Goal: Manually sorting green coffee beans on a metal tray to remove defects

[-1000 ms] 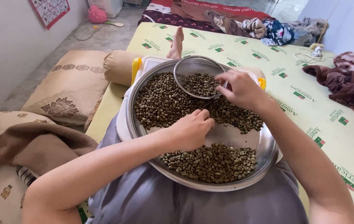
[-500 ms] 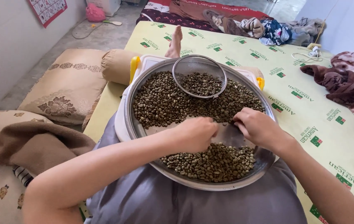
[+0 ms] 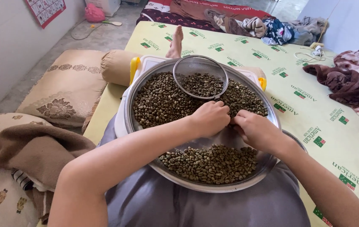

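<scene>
- Since the frame half a second back, our left hand (image 3: 210, 118) has slid up from the bare strip of the pan to the edge of the far bean heap, and our right hand (image 3: 257, 131) has drawn in beside it until the two nearly touch.
- Nearest us, our lap in grey cloth (image 3: 204, 206) carries the big round metal pan (image 3: 272, 110), which sits over a white tray with yellow handles (image 3: 135, 66).
- At the pan's near rim lies a smaller heap of pale green beans (image 3: 209, 163), apart from the rest.
- Between the two heaps runs a bare strip of metal, and both our hands rest over it.
- Our left hand is curled loosely, fingers bent down onto the beans; we cannot tell whether it grips any.
- Our right hand is curled too, fingertips pinched together against the far heap's edge; what they hold, if anything, is hidden.
- Beyond the hands spreads the large heap of darker beans (image 3: 162, 101), filling the far half of the pan.
- On that heap, by the pan's far rim, rests a round wire-mesh sieve (image 3: 200, 77) with beans inside it.
- Past the pan, a bare foot (image 3: 175, 44) lies on the yellow printed mattress (image 3: 238, 46).
- Off the mattress's left edge lie patterned beige cushions (image 3: 68, 90).
- A brown blanket (image 3: 352, 80) lies at the mattress's right edge.
</scene>
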